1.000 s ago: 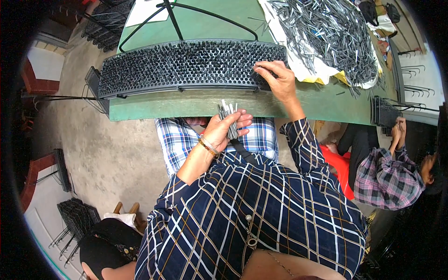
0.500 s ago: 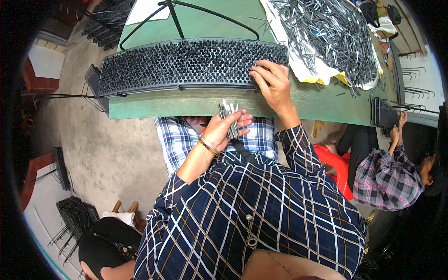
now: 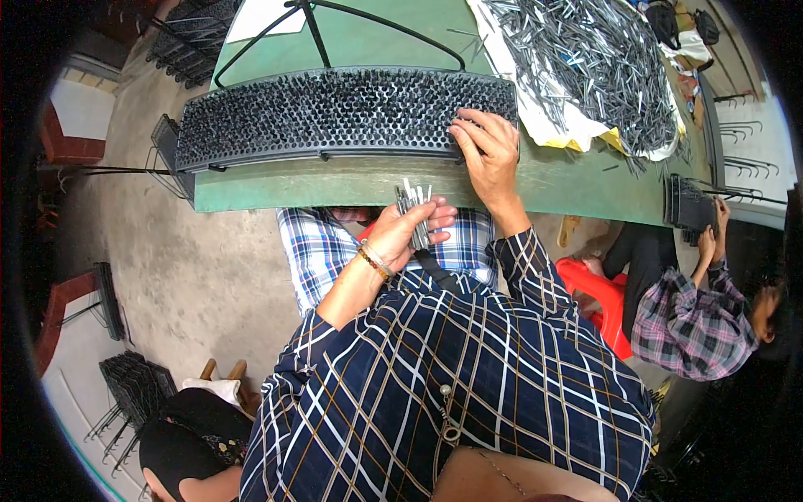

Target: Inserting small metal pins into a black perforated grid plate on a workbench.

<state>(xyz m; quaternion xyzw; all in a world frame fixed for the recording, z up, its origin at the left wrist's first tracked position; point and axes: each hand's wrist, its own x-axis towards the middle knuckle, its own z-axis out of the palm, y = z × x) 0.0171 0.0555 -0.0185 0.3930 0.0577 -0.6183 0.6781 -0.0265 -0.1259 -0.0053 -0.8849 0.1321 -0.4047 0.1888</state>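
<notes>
My left hand (image 3: 401, 233) is closed around a bundle of thin metal rods (image 3: 413, 201), held in front of the table's near edge with the ends pointing up. Across that edge lies a long, curved black rack (image 3: 335, 117) covered in rows of small holes, with a bent black metal frame (image 3: 316, 38) behind it. At the rack's right end is my right hand (image 3: 489, 151), thumb and fingers brought together just over the holes. What the right fingertips hold, if anything, is too small to make out.
A big heap of similar rods (image 3: 594, 67) lies on a white sheet (image 3: 544, 125) at the right of the green table (image 3: 251, 194). Farther right a person in a checked shirt (image 3: 698, 330) handles another black rack (image 3: 690, 209). Another person in black (image 3: 196, 435) is at lower left, near stacked racks (image 3: 134, 385).
My right hand stays at the rack's right end, shifting only slightly. The left hand with its rods has hardly moved.
</notes>
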